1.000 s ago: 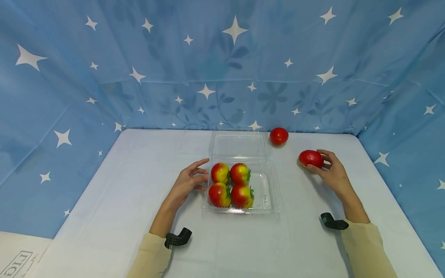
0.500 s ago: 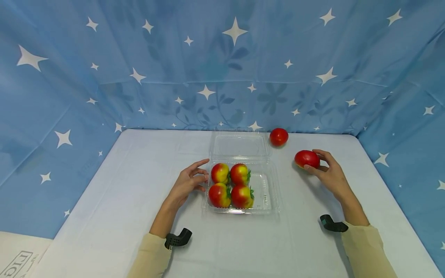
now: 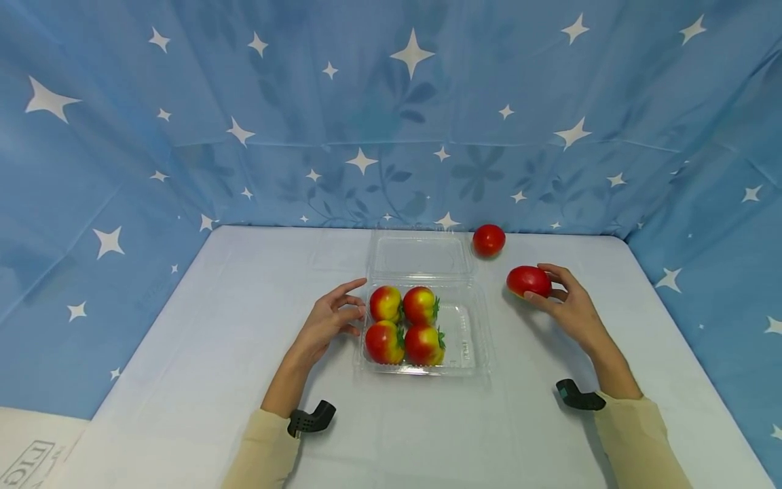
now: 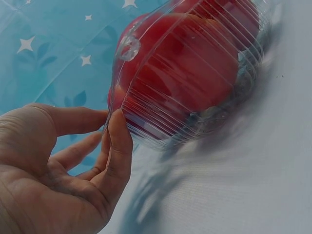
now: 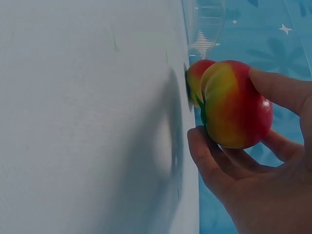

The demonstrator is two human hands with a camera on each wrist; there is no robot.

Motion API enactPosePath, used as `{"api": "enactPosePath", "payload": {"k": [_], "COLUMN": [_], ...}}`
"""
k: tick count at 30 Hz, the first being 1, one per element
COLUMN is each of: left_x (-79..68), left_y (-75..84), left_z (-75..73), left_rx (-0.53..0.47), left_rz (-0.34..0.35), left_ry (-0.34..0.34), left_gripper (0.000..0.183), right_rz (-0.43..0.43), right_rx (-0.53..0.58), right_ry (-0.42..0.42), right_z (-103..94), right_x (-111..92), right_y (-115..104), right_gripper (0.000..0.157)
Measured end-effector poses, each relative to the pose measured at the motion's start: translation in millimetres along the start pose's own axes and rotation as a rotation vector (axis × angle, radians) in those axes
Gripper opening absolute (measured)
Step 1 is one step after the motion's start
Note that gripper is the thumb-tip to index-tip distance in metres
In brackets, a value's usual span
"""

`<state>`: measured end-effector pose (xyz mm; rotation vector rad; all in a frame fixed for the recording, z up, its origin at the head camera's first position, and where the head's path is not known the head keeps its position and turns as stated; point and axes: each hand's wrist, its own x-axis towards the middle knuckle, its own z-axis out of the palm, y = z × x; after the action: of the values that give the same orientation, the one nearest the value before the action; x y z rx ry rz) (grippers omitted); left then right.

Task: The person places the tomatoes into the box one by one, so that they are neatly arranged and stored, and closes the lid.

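Observation:
Slightly above the table, my right hand (image 3: 571,305) grips a red-and-yellow tomato (image 3: 529,280) between thumb and fingers. The right wrist view shows the green leaves of this tomato (image 5: 236,105) facing the table. My left hand (image 3: 330,319) is at the left side of a clear plastic clamshell box (image 3: 476,339). Up close in the left wrist view, its thumb and a finger pinch the rim of the box (image 4: 127,92). Several tomatoes (image 3: 386,341) sit in the left and middle of the box, leaves toward the right. The right part of the box floor shows bare.
Another tomato (image 3: 489,241) lies at the back of the white table (image 3: 244,305), right of the raised clear lid (image 3: 421,255). A blue star-patterned curtain (image 3: 360,102) hangs behind and beside the table. Printed pale material (image 3: 36,448) shows at lower left.
My right hand has moved left toward the box, carrying the tomato. The left hand, the box and the other tomatoes have stayed in place.

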<state>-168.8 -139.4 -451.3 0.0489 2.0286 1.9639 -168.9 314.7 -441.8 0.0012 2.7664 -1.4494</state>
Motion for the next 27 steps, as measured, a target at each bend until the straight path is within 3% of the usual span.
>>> {"api": "enactPosePath", "payload": {"k": [9,16,27], "left_x": [1.2,1.6,-0.1], "left_y": [0.5,0.0,0.3], "left_z": [0.4,1.2,2.3], "left_rx": [0.006,0.01,0.0], "left_rz": [-0.003,0.002,0.009], "left_ry": [0.007,0.015,0.022], "left_gripper": [0.058,0.058,0.059], "right_rz": [0.006,-0.072,-0.121], "right_rx": [-0.003,0.017,0.086], "right_ry": [-0.004,0.018,-0.001], "right_z": [4.1,7.5,15.8], "right_x": [-3.2,-5.9,-10.1], "right_y": [-13.8,-23.7,-38.6], "right_gripper": [0.081,0.078,0.079]}}
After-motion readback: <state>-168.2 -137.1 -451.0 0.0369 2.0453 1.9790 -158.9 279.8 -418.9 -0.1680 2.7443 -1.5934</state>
